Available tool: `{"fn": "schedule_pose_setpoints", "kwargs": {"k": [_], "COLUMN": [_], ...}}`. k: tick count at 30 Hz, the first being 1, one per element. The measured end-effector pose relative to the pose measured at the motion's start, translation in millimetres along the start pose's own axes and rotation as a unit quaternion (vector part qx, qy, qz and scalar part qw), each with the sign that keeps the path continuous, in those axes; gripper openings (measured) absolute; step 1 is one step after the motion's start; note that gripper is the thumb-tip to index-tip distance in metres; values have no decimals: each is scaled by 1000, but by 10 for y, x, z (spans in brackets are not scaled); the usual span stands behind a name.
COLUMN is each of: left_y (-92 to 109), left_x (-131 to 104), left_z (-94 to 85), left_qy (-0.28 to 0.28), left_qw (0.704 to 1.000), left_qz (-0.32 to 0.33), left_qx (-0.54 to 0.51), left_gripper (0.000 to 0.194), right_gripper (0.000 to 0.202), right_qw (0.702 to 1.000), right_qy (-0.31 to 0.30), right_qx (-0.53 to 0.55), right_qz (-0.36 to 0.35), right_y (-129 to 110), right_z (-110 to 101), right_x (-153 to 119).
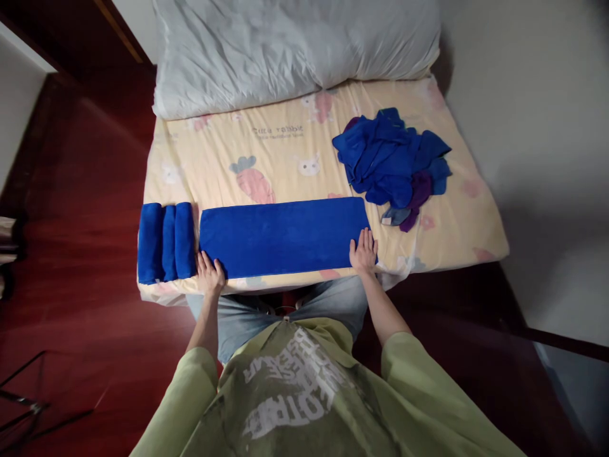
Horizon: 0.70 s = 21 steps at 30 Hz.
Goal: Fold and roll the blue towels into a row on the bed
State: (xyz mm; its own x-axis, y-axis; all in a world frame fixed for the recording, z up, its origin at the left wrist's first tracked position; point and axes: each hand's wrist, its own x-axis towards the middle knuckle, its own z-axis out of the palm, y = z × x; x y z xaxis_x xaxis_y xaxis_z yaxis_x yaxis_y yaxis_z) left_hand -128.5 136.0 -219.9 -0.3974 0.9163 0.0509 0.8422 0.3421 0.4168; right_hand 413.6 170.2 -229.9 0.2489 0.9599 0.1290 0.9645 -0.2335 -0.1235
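A blue towel (283, 238) lies flat as a long strip along the bed's near edge. My left hand (209, 273) rests on its near left corner, fingers stretched out. On the right end of the strip, my right hand (364, 252) lies flat with its fingers extended. Neither hand grips anything. Just left of the strip stand three rolled blue towels (184, 241), side by side. Beyond my right hand is a crumpled heap of blue towels (380, 158), with some purple cloth (419, 190) among them.
The bed (204, 165) has a cream sheet printed with carrots and rabbits. A large grey-white bundle of bedding (295, 51) fills its far end. A wall (533, 127) runs along the right. Thin black stand legs (33, 406) are on the red floor (85, 254) at lower left.
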Motion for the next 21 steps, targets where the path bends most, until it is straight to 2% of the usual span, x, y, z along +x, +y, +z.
{"fn": "schedule_pose_setpoints", "kwargs": {"k": [4, 7, 10, 12, 13, 14, 15, 17, 19, 21], "left_y": [37, 123, 368, 636, 793, 957, 1121, 1428, 1679, 1868], "left_x": [11, -161, -616, -1018, -1217, -1399, -1555, -1767, -1839, -1803], "left_z": [-27, -117, -181, -156, -120, -71, -12, 114, 223, 300], "left_qy": [0, 24, 55, 29, -10, -75, -147, -249, -302, -313], "left_qw": [1000, 999, 993, 980, 965, 939, 898, 790, 696, 632], "left_qz": [2, 18, 23, -16, -49, -84, -123, -207, -282, -341], "left_qx": [-15, -40, -100, -194, -257, -326, -396, -520, -587, -621], "left_gripper": [70, 69, 65, 55, 48, 42, 41, 49, 56, 58], "right_gripper": [65, 62, 57, 53, 51, 49, 46, 41, 36, 33], "right_qw": [1000, 1000, 998, 993, 986, 977, 966, 945, 930, 919], "right_qy": [-6, -9, 13, 18, 7, -7, -27, -71, -116, -163], "right_qx": [1, 9, 46, 94, 121, 148, 171, 198, 195, 170], "right_qz": [5, 7, -26, -75, -113, -152, -192, -249, -290, -316], "right_y": [-6, -34, -186, -397, -536, -695, -869, -1238, -1596, -1906], "right_z": [1, -93, -317, -489, -560, -612, -641, -631, -547, -418], "right_x": [-11, 48, 297, 601, 784, 979, 1173, 1526, 1788, 1949]}}
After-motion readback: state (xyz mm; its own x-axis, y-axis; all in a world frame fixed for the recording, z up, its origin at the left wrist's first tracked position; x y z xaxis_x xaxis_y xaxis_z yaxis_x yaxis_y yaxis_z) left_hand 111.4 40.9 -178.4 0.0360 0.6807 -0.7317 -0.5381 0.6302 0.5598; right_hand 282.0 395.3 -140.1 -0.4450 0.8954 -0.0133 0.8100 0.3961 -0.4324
